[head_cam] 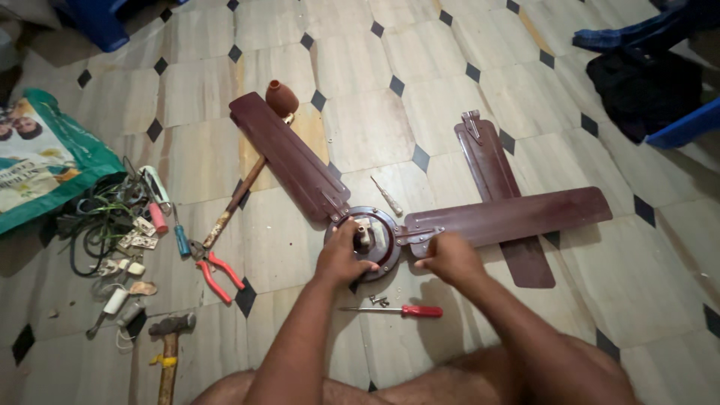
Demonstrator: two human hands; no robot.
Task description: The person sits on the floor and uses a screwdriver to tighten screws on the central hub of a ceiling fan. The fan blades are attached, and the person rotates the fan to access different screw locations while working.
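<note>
Left hand (pixel 341 257) rests curled over the fan motor hub (pixel 373 241), fingers gripping its rim. Right hand (pixel 450 257) pinches the bracket of 1 brown blade (pixel 517 216). Red-handled screwdriver (pixel 401 310) lies just below.

Head camera, steeply down, close

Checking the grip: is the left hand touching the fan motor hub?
Touching. The head view shows the left hand resting on the fan motor hub, fingers over its rim.
</note>
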